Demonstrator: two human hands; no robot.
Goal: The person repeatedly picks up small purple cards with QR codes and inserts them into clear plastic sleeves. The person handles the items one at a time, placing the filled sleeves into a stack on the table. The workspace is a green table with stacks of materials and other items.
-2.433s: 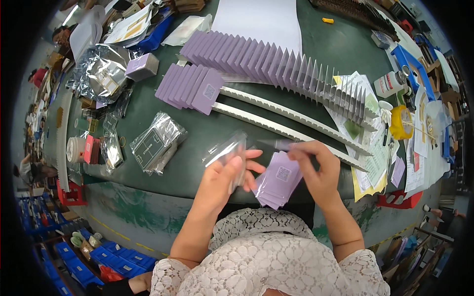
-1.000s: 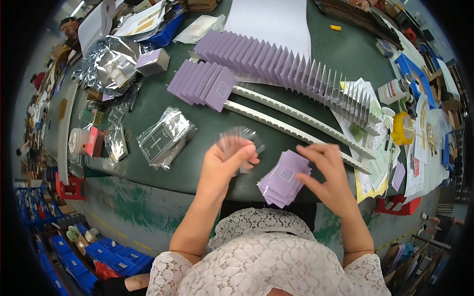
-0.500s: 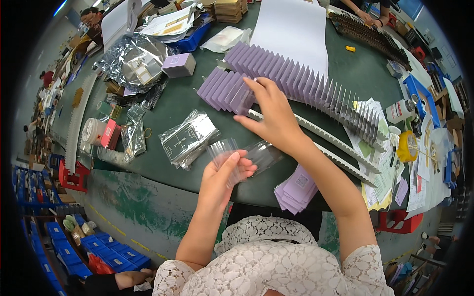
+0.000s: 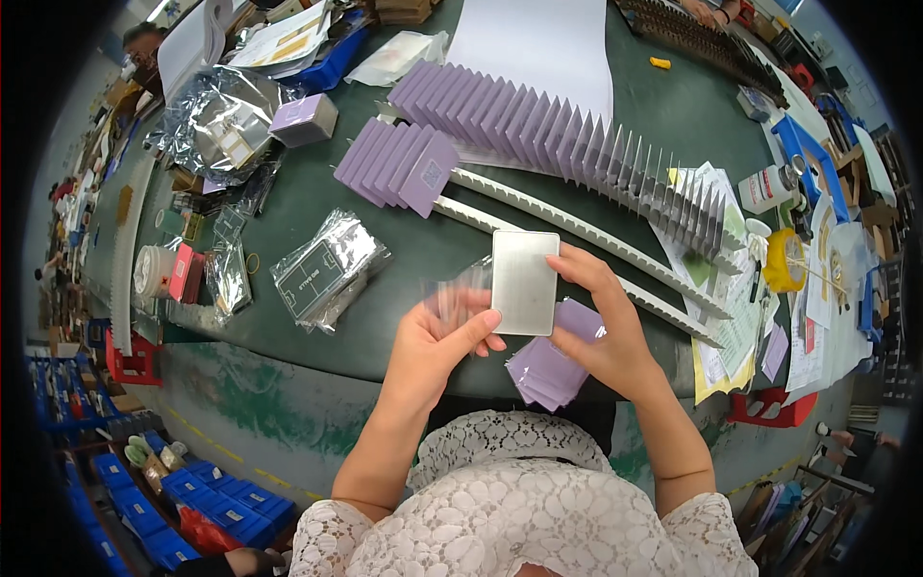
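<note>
A silver rectangular metal plate (image 4: 525, 283) with rounded corners is held upright in front of me. My right hand (image 4: 604, 332) grips its right edge between thumb and fingers. Several clear plastic sleeves (image 4: 444, 302) are in my left hand (image 4: 447, 332), whose thumb presses the plate's lower left edge. Beneath my right hand lies a pile of purple cards (image 4: 548, 365) in glossy clear film. Farther off, a short row of purple cards (image 4: 389, 165) stands in white notched rails (image 4: 586, 245). Behind it runs a longer row of purple plates (image 4: 519, 120), showing grey toward the right.
Left of my hands lies a stack of bagged black cards (image 4: 327, 269). Beyond are a purple card stack (image 4: 305, 120), a silver film bag (image 4: 221, 125) and a white tub (image 4: 154, 271). To the right are papers, a yellow tape roll (image 4: 785, 260) and a white bottle (image 4: 766, 189).
My right hand has come back from the short row toward me and now holds a silver plate. My left hand keeps the sleeves and now touches the plate. The view has shifted slightly.
</note>
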